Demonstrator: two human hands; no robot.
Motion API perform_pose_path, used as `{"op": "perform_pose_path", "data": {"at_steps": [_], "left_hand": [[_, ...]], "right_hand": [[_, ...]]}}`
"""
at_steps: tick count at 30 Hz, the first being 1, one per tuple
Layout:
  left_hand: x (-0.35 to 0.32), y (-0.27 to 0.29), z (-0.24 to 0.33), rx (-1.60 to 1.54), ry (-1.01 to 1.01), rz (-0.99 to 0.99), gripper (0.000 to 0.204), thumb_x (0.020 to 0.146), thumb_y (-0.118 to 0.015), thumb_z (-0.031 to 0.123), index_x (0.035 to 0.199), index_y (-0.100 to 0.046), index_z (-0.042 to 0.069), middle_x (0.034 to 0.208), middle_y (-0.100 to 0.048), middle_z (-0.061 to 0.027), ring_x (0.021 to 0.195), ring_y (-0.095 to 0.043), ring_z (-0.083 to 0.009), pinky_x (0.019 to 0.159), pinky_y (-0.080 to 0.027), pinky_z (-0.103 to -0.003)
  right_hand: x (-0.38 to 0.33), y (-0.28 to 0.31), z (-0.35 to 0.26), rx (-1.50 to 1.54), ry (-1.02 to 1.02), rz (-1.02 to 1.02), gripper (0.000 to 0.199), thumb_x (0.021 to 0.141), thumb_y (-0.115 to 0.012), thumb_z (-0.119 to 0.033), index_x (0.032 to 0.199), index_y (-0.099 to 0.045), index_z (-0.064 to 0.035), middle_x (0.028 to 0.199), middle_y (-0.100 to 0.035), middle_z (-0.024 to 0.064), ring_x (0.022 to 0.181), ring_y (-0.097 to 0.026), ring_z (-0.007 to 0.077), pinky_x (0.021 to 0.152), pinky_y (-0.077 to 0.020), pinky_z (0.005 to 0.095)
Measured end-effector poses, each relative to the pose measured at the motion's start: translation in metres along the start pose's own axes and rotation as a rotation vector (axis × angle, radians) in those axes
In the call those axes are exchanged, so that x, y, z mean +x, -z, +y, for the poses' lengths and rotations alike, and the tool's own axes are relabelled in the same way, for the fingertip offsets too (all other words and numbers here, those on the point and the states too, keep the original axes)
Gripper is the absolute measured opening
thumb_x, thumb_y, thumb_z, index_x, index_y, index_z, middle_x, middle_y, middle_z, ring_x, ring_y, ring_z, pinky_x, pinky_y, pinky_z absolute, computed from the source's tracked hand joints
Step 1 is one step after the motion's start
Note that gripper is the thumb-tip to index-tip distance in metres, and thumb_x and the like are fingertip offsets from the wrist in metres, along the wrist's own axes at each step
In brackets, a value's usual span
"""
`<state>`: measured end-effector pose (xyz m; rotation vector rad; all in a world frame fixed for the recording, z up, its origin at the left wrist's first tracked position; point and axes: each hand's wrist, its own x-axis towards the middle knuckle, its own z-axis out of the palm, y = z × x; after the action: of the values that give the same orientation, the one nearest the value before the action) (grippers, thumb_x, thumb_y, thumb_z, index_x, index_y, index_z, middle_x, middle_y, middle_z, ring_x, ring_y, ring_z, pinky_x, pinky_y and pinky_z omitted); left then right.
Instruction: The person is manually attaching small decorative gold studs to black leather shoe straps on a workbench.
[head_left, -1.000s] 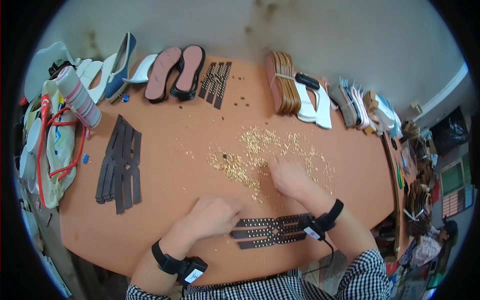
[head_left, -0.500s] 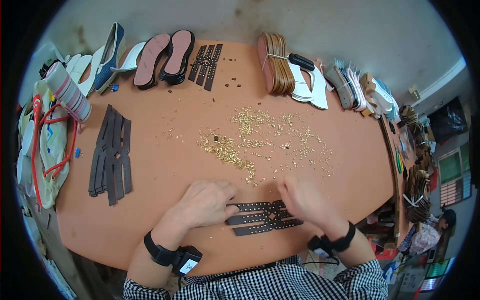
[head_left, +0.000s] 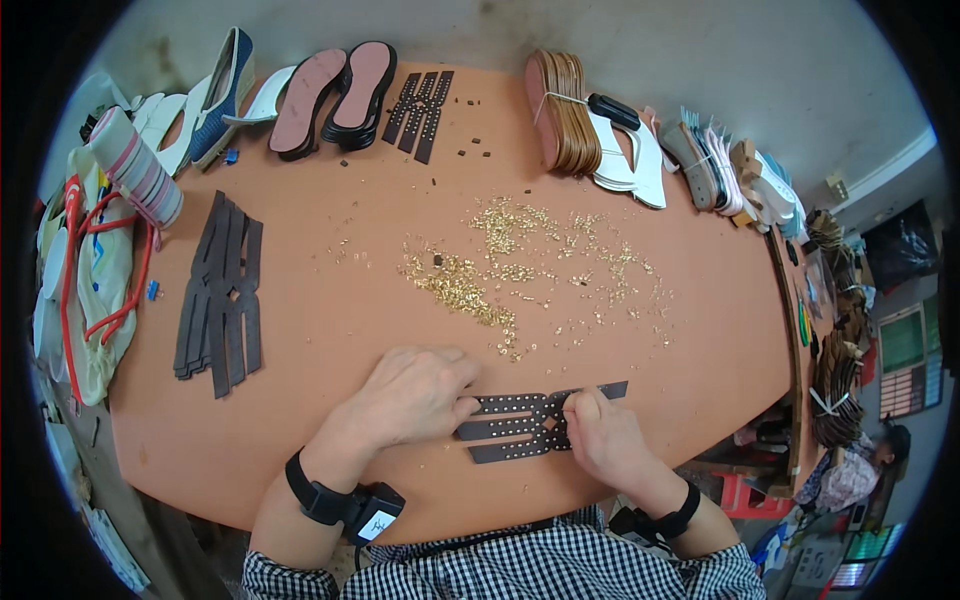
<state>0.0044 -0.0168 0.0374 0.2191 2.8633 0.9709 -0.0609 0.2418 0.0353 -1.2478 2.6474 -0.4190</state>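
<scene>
backed by a grey wall (head_left: 440, 30), working at a tan bench (head_left: 730, 300) with a studded dark strap (head_left: 500, 429) near the front edge. seemingly fitting gold studs (head_left: 462, 284); calling next for careful placing. with the right hand (head_left: 608, 440), in a closed pinching grip over the strap's right half; with the left hand (head_left: 415, 395), loosely curled, touching the left end. cannot see any stud pinched or the covered strips; cannot tell left clamping from pressing.

Bare tabletop (head_left: 310, 300) leaves a lane left of centre, between the stacked dark straps (head_left: 215, 285) and the scattered gold studs (head_left: 460, 290); another opens at right, beyond the right hand (head_left: 604, 435). Pink-topped soles (head_left: 365, 85) and tied brown-edged soles (head_left: 575, 120) bar the frame's upper part.
</scene>
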Motion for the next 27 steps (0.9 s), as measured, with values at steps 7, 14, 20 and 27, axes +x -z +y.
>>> {"op": "perform_pose_path", "data": {"at_steps": [7, 14, 20, 27], "left_hand": [[0.0003, -0.0027, -0.0035, 0.005, -0.023, 0.039, 0.018, 0.073, -0.065, 0.019, 0.078, -0.057, 0.004, 0.078, -0.061, -0.0105, 0.076, -0.061, -0.031, 0.066, -0.048, -0.041], [0.0001, -0.0038, -0.0034, 0.017, -0.028, 0.066, 0.018, 0.072, -0.066, 0.019, 0.079, -0.058, 0.004, 0.076, -0.061, -0.0095, 0.075, -0.061, -0.0299, 0.065, -0.048, -0.04], [-0.0002, -0.0044, -0.0039, 0.014, -0.031, 0.069, 0.018, 0.072, -0.066, 0.019, 0.079, -0.058, 0.005, 0.077, -0.061, -0.0095, 0.076, -0.061, -0.0298, 0.065, -0.048, -0.04], [0.0002, -0.0045, -0.0039, 0.023, -0.031, 0.07, 0.018, 0.072, -0.066, 0.019, 0.079, -0.058, 0.005, 0.077, -0.061, -0.0093, 0.075, -0.061, -0.0299, 0.065, -0.048, -0.04]], "right_hand": [[0.002, -0.0053, 0.0015, -0.008, -0.019, 0.014, 0.014, 0.08, -0.055, -0.007, 0.092, -0.049, -0.0038, 0.083, -0.057, 0.0127, 0.066, -0.06, 0.0315, 0.056, -0.0483, 0.0418], [0.004, -0.0023, -0.0047, -0.058, -0.017, -0.013, 0.014, 0.08, -0.057, -0.008, 0.091, -0.05, -0.0038, 0.083, -0.056, 0.0127, 0.065, -0.061, 0.0303, 0.055, -0.0492, 0.0404], [0.0032, -0.0043, -0.0016, -0.07, 0.007, -0.005, 0.016, 0.079, -0.058, -0.009, 0.091, -0.05, -0.0038, 0.083, -0.056, 0.0132, 0.063, -0.06, 0.0298, 0.054, -0.0491, 0.0402], [0.0045, -0.0037, -0.0011, -0.031, -0.01, -0.014, 0.016, 0.082, -0.059, -0.011, 0.093, -0.05, -0.0048, 0.083, -0.057, 0.0116, 0.066, -0.06, 0.0302, 0.055, -0.0488, 0.0413]]}}
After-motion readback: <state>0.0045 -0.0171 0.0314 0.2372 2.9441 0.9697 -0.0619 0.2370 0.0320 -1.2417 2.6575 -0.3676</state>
